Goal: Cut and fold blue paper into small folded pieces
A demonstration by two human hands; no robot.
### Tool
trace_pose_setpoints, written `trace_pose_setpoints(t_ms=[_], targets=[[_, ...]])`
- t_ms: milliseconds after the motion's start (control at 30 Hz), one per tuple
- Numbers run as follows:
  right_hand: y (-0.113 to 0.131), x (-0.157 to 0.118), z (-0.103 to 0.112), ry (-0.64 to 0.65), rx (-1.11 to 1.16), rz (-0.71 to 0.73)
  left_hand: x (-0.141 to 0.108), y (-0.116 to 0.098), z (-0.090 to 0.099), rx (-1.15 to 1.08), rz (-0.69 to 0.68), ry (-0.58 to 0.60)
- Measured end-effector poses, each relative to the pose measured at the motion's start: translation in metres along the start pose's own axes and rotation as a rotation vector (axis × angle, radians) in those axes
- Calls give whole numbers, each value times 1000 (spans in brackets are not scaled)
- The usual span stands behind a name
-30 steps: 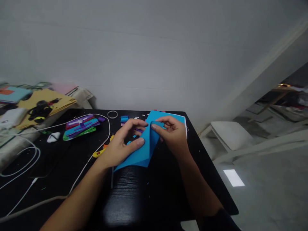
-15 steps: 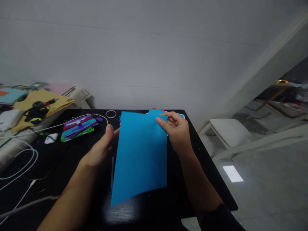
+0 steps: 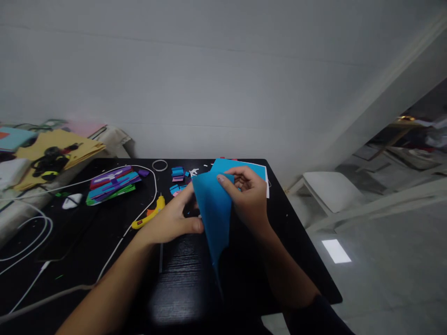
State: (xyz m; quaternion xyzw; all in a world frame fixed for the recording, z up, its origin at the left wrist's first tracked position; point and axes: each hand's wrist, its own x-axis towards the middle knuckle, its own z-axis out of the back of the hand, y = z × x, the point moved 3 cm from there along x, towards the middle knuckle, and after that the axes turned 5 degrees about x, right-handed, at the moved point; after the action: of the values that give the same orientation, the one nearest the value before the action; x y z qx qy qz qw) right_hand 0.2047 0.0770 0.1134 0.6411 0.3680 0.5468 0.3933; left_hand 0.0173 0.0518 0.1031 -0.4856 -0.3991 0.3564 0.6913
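A blue sheet of paper (image 3: pixel 214 209) hangs upright over the black table, turned so that it looks narrow. My right hand (image 3: pixel 249 195) pinches its top right corner between thumb and fingers. At the sheet's left edge is my left hand (image 3: pixel 176 218), thumb stretched out and apart from the fingers. Its fingertips are partly hidden behind the paper, and I see no grip on it. Beyond my right hand, more blue paper (image 3: pixel 223 164) lies on the table with a white sheet (image 3: pixel 267 181) under it.
On the black table (image 3: pixel 174 279), a yellow glue gun (image 3: pixel 150 215) lies beside my left forearm. Cut paper pieces (image 3: pixel 178 173), a ring (image 3: pixel 159 165) and a stack of coloured paper (image 3: pixel 113 184) are farther back. A white cable (image 3: pixel 115 256) crosses the left side. A white stool (image 3: pixel 331 190) stands right.
The blue sheet has turned from facing me to nearly edge-on. My left hand has moved right to its left edge, uncovering the glue gun. My right hand still pinches the corner.
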Motion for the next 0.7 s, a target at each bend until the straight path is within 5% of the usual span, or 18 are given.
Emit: trace_pose_setpoints(t_ms=[200,700], targets=[[2,-3,-3,20,55,-25,6,-3,-5,34,18,52],[15,-8,-4,283,55,-39,8,1,3,129,134,-267]])
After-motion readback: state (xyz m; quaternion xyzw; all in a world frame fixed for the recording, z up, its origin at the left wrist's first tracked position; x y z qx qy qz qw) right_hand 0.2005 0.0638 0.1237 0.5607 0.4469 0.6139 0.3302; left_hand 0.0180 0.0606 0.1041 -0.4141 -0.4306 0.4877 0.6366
